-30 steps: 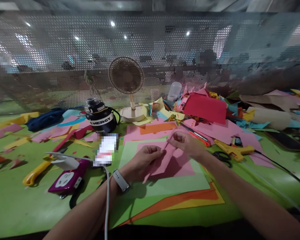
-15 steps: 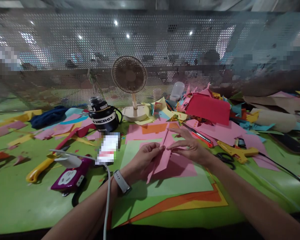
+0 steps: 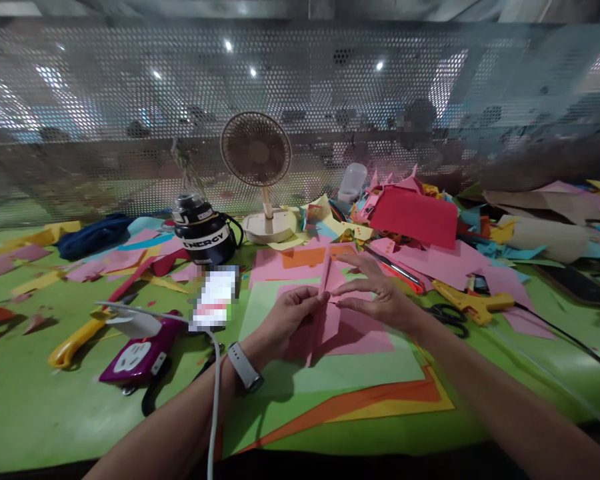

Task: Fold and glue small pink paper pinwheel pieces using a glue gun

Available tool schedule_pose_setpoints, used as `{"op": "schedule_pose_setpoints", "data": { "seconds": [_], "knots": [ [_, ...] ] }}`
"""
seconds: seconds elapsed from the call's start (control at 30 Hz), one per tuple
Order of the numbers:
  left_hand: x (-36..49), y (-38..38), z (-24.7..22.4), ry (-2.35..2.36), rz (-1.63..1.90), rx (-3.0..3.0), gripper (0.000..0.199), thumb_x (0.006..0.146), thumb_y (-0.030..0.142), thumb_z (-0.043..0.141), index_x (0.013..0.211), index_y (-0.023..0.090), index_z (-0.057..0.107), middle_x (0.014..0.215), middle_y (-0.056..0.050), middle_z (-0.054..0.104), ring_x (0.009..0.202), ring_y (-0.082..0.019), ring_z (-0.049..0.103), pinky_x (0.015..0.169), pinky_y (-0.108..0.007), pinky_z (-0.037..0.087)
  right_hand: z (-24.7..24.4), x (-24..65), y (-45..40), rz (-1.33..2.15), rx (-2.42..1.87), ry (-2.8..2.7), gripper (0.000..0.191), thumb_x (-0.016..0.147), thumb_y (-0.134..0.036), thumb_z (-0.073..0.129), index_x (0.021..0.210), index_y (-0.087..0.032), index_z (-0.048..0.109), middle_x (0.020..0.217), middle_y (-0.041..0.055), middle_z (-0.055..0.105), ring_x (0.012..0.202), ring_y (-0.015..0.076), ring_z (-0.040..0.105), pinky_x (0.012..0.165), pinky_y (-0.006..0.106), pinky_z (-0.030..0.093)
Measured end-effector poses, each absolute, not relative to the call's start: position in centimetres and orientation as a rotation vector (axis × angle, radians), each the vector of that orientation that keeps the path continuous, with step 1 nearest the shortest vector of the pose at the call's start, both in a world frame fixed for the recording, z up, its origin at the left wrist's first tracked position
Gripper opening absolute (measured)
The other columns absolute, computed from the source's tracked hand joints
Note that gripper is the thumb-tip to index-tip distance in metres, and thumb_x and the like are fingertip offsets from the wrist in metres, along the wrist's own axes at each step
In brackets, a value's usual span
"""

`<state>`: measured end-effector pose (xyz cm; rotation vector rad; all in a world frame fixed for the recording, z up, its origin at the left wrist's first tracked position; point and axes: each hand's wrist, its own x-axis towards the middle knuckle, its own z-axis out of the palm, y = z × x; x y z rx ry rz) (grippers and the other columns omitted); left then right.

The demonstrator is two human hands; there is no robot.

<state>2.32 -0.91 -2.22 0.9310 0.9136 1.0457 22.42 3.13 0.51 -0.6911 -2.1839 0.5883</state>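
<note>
A folded pink paper piece (image 3: 319, 333) stands nearly upright in the middle, above a flat pink sheet (image 3: 365, 333) on a pale green sheet (image 3: 380, 372). Pinched between thumb and fingers of my left hand (image 3: 297, 312) is the folded piece. My right hand (image 3: 375, 293) is just right of it, fingers spread and curved, fingertips close to the paper's right side. Whether they touch it is hard to tell. Orange and yellow sheets (image 3: 420, 393) lie beneath the green one.
A fan (image 3: 256, 150), black bottle (image 3: 206, 237) and phone (image 3: 215, 299) stand or lie behind and left. A purple device (image 3: 143, 353) is at left. Right are black scissors (image 3: 450, 319), a yellow glue gun (image 3: 475, 301), and a cutter (image 3: 395, 268). Paper scraps (image 3: 415, 217) are heaped behind.
The folded pink piece has turned more upright in my left hand, its lower end swinging right. My right hand's fingers have opened and drawn slightly off the paper.
</note>
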Motion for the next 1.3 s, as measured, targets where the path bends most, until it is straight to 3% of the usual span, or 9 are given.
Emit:
{"op": "schedule_pose_setpoints", "data": {
  "seconds": [0.23, 0.5, 0.63, 0.73, 1.0, 1.3],
  "knots": [
    [2.5, -1.0, -2.6, 0.901, 1.093, 0.933, 0.032, 0.065, 0.041, 0.082, 0.082, 0.017, 0.069, 0.067, 0.001, 0.061, 0.057, -0.008, 0.049, 0.056, -0.02, 0.037, 0.0, 21.8, 2.9, 0.673, -0.721, -2.094, 0.008, 0.079, -0.034, 0.072, 0.085, -0.031, 0.076, 0.138, 0.0035, 0.052, 0.128, 0.0271, 0.044, 0.105, 0.049, 0.036],
    [2.8, -1.5, -1.6, 0.838, 1.078, 0.958, 0.028, 0.064, 0.037, 0.082, 0.074, 0.015, 0.069, 0.063, 0.003, 0.054, 0.057, -0.007, 0.046, 0.058, -0.02, 0.039, 0.0, 21.7, 3.1, 0.92, -0.788, -1.846, 0.016, 0.077, -0.042, 0.071, 0.077, -0.026, 0.073, 0.124, 0.0065, 0.059, 0.121, 0.0233, 0.05, 0.101, 0.043, 0.039],
    [3.0, -1.5, -1.6, 0.858, 1.087, 1.02, 0.029, 0.065, 0.039, 0.081, 0.076, 0.015, 0.07, 0.066, 0.001, 0.06, 0.061, -0.009, 0.05, 0.062, -0.022, 0.042, 0.6, 21.7, 3.0, 1.253, -0.882, -1.767, 0.023, 0.071, -0.044, 0.075, 0.074, -0.021, 0.071, 0.092, 0.0053, 0.068, 0.093, 0.0195, 0.062, 0.083, 0.036, 0.048],
    [3.1, -1.5, -1.8, 0.863, 1.094, 1.036, 0.031, 0.064, 0.041, 0.082, 0.079, 0.016, 0.071, 0.074, -0.001, 0.065, 0.068, -0.011, 0.055, 0.068, -0.024, 0.045, 0.9, 21.5, 2.8, 1.306, -0.93, -1.733, 0.023, 0.072, -0.042, 0.073, 0.076, -0.02, 0.071, 0.077, 0.0017, 0.067, 0.076, 0.0157, 0.061, 0.076, 0.032, 0.048],
    [3.4, -1.7, -1.7, 0.9, 1.097, 1.009, 0.031, 0.061, 0.037, 0.083, 0.074, 0.015, 0.066, 0.072, -0.001, 0.066, 0.066, -0.012, 0.059, 0.071, -0.027, 0.049, 0.0, 20.5, 2.3, 1.091, -0.926, -1.709, 0.023, 0.075, -0.043, 0.069, 0.073, -0.021, 0.065, 0.071, -0.0003, 0.064, 0.069, 0.0151, 0.059, 0.069, 0.029, 0.048],
    [3.3, -1.6, -1.9, 0.885, 1.078, 1.06, 0.027, 0.067, 0.035, 0.08, 0.074, 0.014, 0.064, 0.07, -0.003, 0.067, 0.067, -0.014, 0.063, 0.07, -0.029, 0.05, -0.9, 20.1, 2.1, 1.127, -0.847, -1.644, 0.017, 0.077, -0.034, 0.069, 0.087, -0.022, 0.062, 0.086, 0.0009, 0.065, 0.081, 0.0152, 0.062, 0.077, 0.03, 0.049]
  ]
}}
